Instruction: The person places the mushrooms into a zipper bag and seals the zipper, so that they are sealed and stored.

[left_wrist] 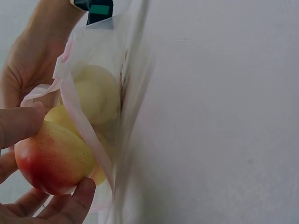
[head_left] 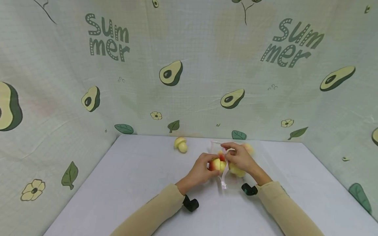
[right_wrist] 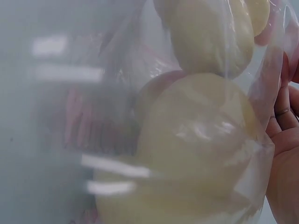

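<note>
My left hand (head_left: 203,168) grips a red-and-yellow peach (left_wrist: 53,158) at the mouth of a clear plastic bag (head_left: 223,184) with a pink strip along its opening. Thumb and fingers are spread round the peach in the left wrist view. My right hand (head_left: 240,159) pinches the bag's edge and holds the mouth up. Inside the bag, pale yellow rounded pieces (right_wrist: 196,121) show through the film, blurred by it. Another yellow piece (left_wrist: 60,116) sits just behind the peach at the opening.
A yellow toy mushroom (head_left: 181,145) lies near the back edge of the white table (head_left: 141,170), left of the bag. A cloth (head_left: 200,42) printed with avocados hangs behind and at both sides. Black wrist cameras (head_left: 190,204) sit below both wrists.
</note>
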`<state>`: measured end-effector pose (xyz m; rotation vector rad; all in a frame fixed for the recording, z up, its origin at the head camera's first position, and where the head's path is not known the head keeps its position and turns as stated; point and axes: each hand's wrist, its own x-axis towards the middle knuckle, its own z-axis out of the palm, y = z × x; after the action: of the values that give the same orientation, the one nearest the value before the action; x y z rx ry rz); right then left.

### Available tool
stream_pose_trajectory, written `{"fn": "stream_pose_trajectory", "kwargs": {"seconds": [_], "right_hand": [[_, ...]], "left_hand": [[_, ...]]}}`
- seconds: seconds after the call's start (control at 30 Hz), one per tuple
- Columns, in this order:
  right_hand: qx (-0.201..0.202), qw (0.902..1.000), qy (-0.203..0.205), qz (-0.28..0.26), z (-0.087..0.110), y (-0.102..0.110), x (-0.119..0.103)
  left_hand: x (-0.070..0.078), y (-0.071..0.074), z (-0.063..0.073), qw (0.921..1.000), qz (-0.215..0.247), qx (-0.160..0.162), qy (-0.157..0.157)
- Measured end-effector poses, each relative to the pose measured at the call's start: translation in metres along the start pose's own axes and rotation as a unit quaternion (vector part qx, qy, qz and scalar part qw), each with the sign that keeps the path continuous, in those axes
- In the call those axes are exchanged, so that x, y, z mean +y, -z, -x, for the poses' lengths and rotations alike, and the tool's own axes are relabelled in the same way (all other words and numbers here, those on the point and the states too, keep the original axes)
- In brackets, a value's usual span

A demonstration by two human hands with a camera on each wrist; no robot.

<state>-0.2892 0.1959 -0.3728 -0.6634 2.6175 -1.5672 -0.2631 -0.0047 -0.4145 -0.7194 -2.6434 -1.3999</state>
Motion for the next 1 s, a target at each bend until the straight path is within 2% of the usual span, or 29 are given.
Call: {"fn": "stream_pose_trajectory", "kwargs": {"seconds": [0.17, 0.27, 0.47, 0.53, 0.6, 0.77, 1.0], "right_hand": [[-0.003, 1.0, 0.008, -0.003, 0.005, 0.0, -0.016], [-0.002, 0.9998, 0.014, -0.014, 0.003, 0.0, -0.008], [0.002, 0.999, 0.027, -0.035, -0.005, 0.0, 0.018], [0.003, 0.9989, 0.032, -0.035, -0.005, 0.0, 0.02], [-0.001, 0.999, 0.031, -0.034, -0.002, 0.0, 0.012], [-0.01, 0.9991, 0.021, -0.036, 0.005, 0.001, -0.009], [-0.008, 0.9992, 0.021, -0.032, 0.004, 0.001, -0.011]], "left_hand": [[-0.001, 0.002, 0.0, 0.9999, -0.004, -0.011, 0.008], [-0.001, 0.004, 0.001, 0.9998, 0.008, -0.016, 0.011], [-0.006, 0.005, 0.002, 0.9971, 0.074, -0.018, 0.001], [-0.008, 0.004, 0.002, 0.996, 0.085, -0.026, -0.001], [-0.009, 0.003, 0.001, 0.9954, 0.089, -0.033, -0.004], [-0.011, 0.002, 0.0, 0.9957, 0.081, -0.045, -0.008], [-0.015, -0.001, -0.006, 0.9976, 0.052, -0.045, -0.013]]}}
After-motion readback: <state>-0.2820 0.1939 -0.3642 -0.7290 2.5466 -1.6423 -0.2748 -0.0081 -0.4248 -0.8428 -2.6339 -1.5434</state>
